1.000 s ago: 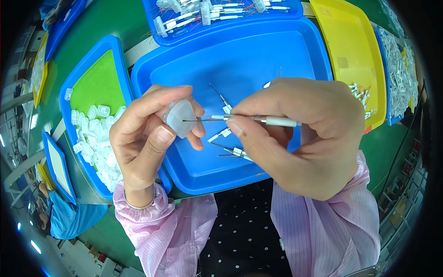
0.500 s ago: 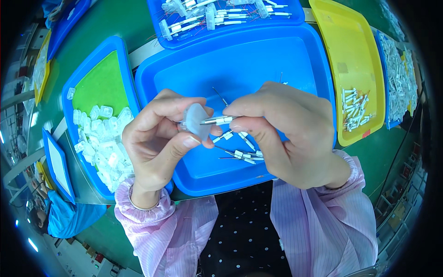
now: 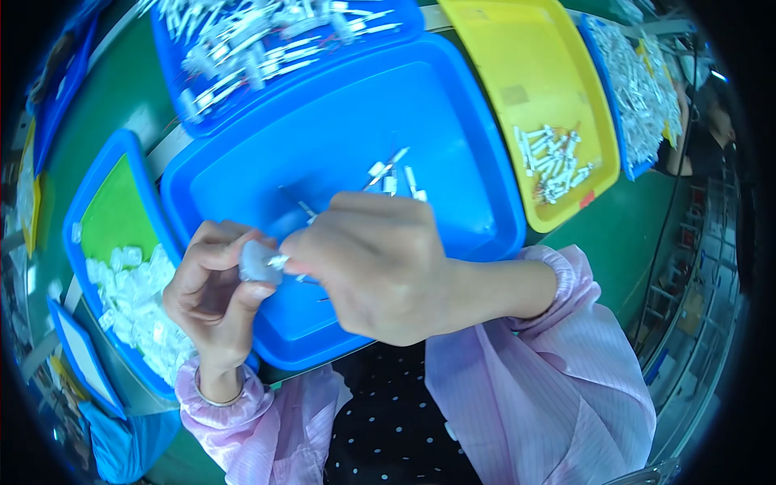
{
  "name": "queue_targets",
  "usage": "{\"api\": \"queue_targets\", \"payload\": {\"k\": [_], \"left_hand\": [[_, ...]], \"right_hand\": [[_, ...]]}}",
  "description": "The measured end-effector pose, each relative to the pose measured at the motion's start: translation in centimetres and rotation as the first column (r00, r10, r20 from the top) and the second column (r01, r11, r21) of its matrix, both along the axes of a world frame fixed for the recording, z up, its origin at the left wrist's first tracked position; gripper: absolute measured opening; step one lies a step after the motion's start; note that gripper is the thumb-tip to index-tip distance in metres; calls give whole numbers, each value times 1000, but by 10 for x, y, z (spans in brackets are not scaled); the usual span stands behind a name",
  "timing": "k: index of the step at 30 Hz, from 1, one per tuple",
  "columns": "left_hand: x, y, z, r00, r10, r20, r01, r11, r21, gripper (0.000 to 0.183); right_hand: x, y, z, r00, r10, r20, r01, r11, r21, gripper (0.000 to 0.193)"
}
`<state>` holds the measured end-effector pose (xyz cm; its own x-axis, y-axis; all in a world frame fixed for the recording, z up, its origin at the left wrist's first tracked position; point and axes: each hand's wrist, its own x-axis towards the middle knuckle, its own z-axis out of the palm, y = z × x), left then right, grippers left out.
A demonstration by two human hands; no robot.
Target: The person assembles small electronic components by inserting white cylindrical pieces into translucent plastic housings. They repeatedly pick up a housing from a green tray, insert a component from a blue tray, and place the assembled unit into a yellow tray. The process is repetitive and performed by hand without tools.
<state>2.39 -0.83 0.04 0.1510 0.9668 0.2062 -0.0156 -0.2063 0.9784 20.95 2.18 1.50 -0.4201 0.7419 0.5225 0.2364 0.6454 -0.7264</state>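
Head camera: worn fisheye
Facing: down at left hand (image 3: 212, 301) and right hand (image 3: 378, 271)
Nearness: close above central blue tray (image 3: 339, 133)

Ctr blue tray (image 3: 356, 113): free far & R; loose white pcs (image 3: 390, 179) obstruct mid; R hand (image 3: 376, 263) + forearm (image 3: 493, 291) block near. Yellow tray (image 3: 550, 56): far half free, white bits (image 3: 556, 166) near. L tray (image 3: 120, 194): far end mostly free, caps (image 3: 141, 303) near.

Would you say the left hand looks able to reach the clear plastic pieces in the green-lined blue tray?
Probably yes: the clear plastic pieces lie beside the left hand, with only the tray rim between, though that hand holds a frosted plastic piece.
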Motion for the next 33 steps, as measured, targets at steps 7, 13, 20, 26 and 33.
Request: {"api": "queue_targets", "payload": {"k": [7,13,20,26,33], "left_hand": [[1,6,6,999,28,-35,-33,989,-143,30],[-2,12,6,998,63,11,-61,982,-178,31],[-3,12,2,998,60,15,-55,977,-207,30],[-1,12,0,955,17,297,77,951,-300,32],[2,13,-4,743,8,670,273,909,-314,43]], "right_hand": [[64,6,18,983,-154,98,173,958,-229,15],[166,10,4,389,-423,818,759,651,-24,6],[175,12,-20,357,-432,828,784,621,-15,11],[185,19,-25,441,-413,797,814,558,-161,12],[121,8,33,784,-620,21,581,722,-376,4]]}}
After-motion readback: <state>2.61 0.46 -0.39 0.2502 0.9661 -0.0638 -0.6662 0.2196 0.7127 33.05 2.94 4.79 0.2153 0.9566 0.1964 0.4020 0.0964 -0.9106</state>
